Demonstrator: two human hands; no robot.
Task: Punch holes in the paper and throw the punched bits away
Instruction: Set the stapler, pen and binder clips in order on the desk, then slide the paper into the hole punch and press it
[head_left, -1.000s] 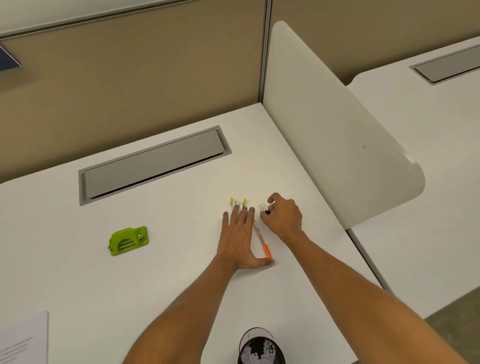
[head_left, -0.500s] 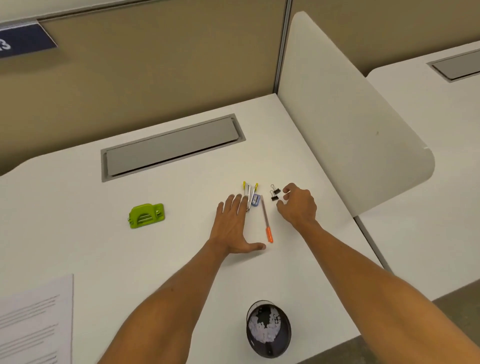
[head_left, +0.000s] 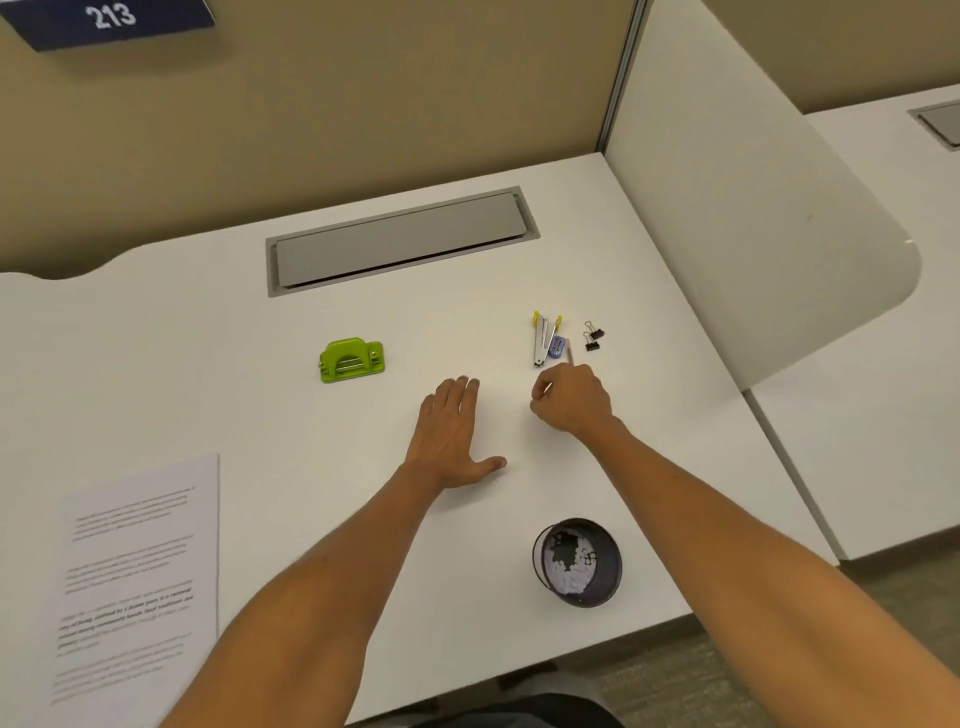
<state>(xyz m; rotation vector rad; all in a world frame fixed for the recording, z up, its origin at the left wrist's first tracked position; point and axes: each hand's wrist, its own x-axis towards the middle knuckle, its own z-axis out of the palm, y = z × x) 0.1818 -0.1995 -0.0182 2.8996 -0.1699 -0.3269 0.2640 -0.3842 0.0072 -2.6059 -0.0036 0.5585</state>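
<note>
**Grip curled on the right, flat palm on the left, punch off to the far left**

Neither grip has anything of the task in it yet. Nearest to me, at the left edge of the table (head_left: 649, 467), lies the paper (head_left: 137, 577), printed side up, its long axis running near to far. It is well apart from both hands and lies left of my left forearm. On the right near side stands the small dark bin (head_left: 577, 562), with pale bits showing inside it, just left of my right forearm.

Further out, my left hand (head_left: 452, 434) lies flat and open on the table, fingers spread forward, holding nothing. My right hand (head_left: 571, 397) is curled into a loose fist; a thin stick shows just beyond its knuckles, and I cannot tell whether my fingers hold it.

Beyond both hands and to the left sits the green hole punch (head_left: 352, 360), its long axis lying left to right. My left hand is the nearer one, so I judge the reach falls to it, going forward and left.

Farthest on the right are the metal staple remover (head_left: 543, 340), a blue sharpener (head_left: 557, 347) and two binder clips (head_left: 593, 336).
</note>
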